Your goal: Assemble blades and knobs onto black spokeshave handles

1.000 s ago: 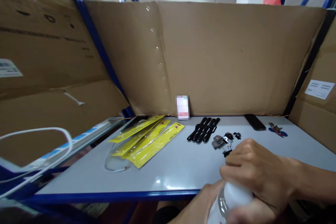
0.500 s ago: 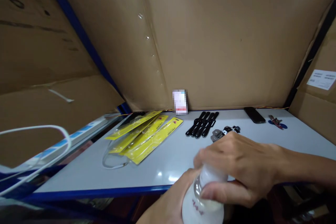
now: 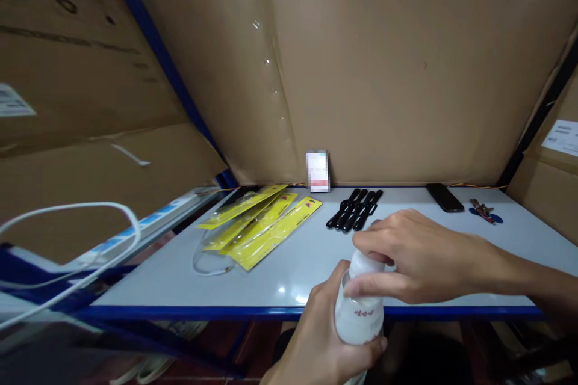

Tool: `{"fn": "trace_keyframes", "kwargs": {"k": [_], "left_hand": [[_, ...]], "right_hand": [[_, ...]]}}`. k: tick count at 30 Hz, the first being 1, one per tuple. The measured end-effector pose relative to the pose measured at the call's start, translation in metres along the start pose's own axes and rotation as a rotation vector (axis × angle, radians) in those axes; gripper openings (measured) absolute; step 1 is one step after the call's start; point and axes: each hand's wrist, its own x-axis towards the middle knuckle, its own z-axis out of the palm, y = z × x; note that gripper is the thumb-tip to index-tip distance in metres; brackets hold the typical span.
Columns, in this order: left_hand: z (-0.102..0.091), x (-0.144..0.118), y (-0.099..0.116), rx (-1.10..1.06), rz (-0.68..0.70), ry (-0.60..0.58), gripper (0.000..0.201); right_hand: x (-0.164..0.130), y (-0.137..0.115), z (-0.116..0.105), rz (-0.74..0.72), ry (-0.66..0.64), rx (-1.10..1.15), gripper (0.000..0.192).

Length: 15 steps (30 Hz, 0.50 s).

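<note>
A small white bottle [image 3: 360,317] stood upright in the person's two hands, just in front of the blue front edge of the table [image 3: 316,264] and low in the view. The left hand [image 3: 321,343] wrapped around the bottle's body from below and from the left, its fingers [image 3: 368,350] curled shut against the lower part, with red printing showing on the white side above them. The right hand [image 3: 418,255] came in from the right and sat over the top of the bottle, its fingers [image 3: 368,284] pinched together around the white cap [image 3: 366,264], thumb on the near side and forefinger arched over the far side. Behind the hands, on the grey table, lay a fan of yellow packets [image 3: 259,225] with a clear plastic sleeve under them, and to their right a bunch of black straps [image 3: 355,216] lying side by side. At the back of the table a small card [image 3: 317,171] leaned against the cardboard wall [image 3: 383,72]. Farther right lay a dark phone [image 3: 445,197] and, near it, a set of keys [image 3: 484,212]. A white cable [image 3: 67,222] looped across the left edge of the view.
</note>
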Motion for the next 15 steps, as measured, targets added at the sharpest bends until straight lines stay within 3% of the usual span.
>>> {"fn": "trace_keyframes", "kwargs": {"k": [6,10,13,15], "left_hand": [[0.004,-0.003,-0.004,0.019,-0.003,0.017,0.042],[0.004,-0.004,-0.011,-0.002,0.017,0.051,0.041],[0.002,-0.006,-0.016,-0.036,0.050,0.015,0.046],[0.000,-0.009,-0.017,-0.031,0.066,0.035,0.039]], "right_hand": [[0.004,0.004,0.005,-0.031,-0.030,0.059,0.030],[0.006,0.010,0.012,-0.109,0.045,0.141,0.035],[0.004,0.022,0.015,-0.244,0.153,0.401,0.039],[0.002,0.039,0.016,-0.244,0.273,0.703,0.041]]}}
